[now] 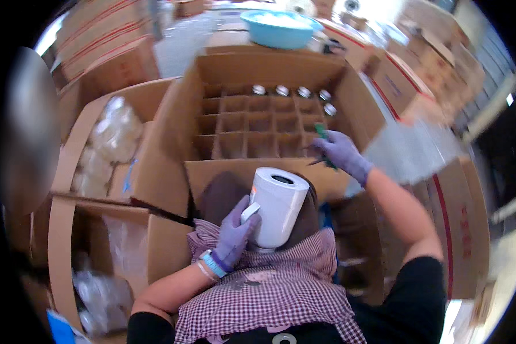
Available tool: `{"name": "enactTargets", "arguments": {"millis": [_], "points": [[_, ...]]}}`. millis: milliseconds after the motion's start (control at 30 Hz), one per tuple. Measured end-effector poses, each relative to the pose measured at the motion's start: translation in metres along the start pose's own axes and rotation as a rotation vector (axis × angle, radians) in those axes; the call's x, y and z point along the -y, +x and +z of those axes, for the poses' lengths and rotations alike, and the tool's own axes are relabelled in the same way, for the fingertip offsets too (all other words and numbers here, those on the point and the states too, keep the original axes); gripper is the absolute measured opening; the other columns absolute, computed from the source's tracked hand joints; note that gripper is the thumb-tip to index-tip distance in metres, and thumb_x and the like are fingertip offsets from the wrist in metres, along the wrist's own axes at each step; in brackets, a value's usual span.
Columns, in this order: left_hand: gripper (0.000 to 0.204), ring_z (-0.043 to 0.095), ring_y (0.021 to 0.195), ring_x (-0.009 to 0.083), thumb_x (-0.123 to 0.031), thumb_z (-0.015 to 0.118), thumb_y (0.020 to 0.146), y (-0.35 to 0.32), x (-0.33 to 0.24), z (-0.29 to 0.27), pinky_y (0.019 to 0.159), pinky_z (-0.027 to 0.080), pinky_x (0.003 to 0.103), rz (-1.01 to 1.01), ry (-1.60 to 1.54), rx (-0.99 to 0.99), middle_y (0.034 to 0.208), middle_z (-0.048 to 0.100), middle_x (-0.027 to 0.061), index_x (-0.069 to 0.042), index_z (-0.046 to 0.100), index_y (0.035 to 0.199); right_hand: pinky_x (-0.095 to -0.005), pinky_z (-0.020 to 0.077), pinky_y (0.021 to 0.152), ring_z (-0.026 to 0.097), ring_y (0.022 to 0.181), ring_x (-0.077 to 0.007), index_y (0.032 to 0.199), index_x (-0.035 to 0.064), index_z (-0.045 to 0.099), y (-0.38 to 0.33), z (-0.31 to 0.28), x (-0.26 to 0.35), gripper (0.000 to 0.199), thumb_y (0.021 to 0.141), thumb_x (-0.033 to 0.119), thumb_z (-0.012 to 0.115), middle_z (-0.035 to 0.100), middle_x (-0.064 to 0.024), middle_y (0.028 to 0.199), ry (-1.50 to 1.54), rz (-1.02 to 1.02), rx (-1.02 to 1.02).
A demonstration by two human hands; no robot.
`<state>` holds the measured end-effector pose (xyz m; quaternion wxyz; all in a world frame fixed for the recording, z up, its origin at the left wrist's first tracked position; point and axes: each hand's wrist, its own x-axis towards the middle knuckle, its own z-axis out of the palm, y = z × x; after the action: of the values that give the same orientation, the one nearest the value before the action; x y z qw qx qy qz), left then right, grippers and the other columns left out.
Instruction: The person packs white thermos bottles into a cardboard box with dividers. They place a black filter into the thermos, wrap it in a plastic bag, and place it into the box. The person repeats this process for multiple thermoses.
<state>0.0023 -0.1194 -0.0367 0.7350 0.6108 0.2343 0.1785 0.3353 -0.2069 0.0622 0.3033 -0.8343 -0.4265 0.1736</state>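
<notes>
My left hand [235, 232], in a purple glove, is closed on the side of a white cylinder [281, 212] held upright at my lap. The cylinder has a dark round hole in its top, like a thick roll; a small white tab [250, 212] sticks out by my fingers. In my right hand [341, 152], also gloved, is a green tool [321, 133] with dark pointed ends; its exact kind is unclear. That hand hovers over the near right corner of an open carton [241, 172] with cardboard dividers [261, 136]. Several silver-topped containers [281, 90] stand in its far and right compartments.
To the left, open cartons [155, 241] hold clear plastic bags [117, 126]. A light blue basin [278, 31] with white contents stands beyond the divided carton. More cartons [404, 86] are stacked at the right and far left. A checked cloth [269, 286] covers my lap.
</notes>
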Motion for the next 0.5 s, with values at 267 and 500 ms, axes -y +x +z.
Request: {"name": "enactTargets", "arguments": {"millis": [267, 500], "points": [[0.068, 0.053, 0.129, 0.0329, -0.033, 0.071, 0.090, -0.057, -0.063, -0.046, 0.109, 0.041, 0.043, 0.116, 0.670, -0.110, 0.137, 0.056, 0.0219, -0.006, 0.046, 0.147, -0.0499, 0.0514, 0.093, 0.064, 0.111, -0.0412, 0.137, 0.0019, 0.058, 0.050, 0.023, -0.190, 0.050, 0.098, 0.034, 0.057, 0.066, -0.0272, 0.121, -0.751, 0.119, 0.000], [0.060, 0.058, 0.109, 0.0375, -0.040, 0.079, 0.073, -0.216, -0.029, -0.276, 0.096, 0.048, 0.047, -0.012, 1.723, -1.261, 0.119, 0.060, 0.0173, -0.005, 0.063, 0.120, -0.0485, 0.0453, 0.102, 0.057, 0.120, -0.0430, 0.138, -0.0041, 0.053, 0.036, 0.049, -0.178, 0.062, 0.097, 0.042, 0.061, 0.061, -0.0286, 0.126, -0.508, 0.064, -0.233]]}}
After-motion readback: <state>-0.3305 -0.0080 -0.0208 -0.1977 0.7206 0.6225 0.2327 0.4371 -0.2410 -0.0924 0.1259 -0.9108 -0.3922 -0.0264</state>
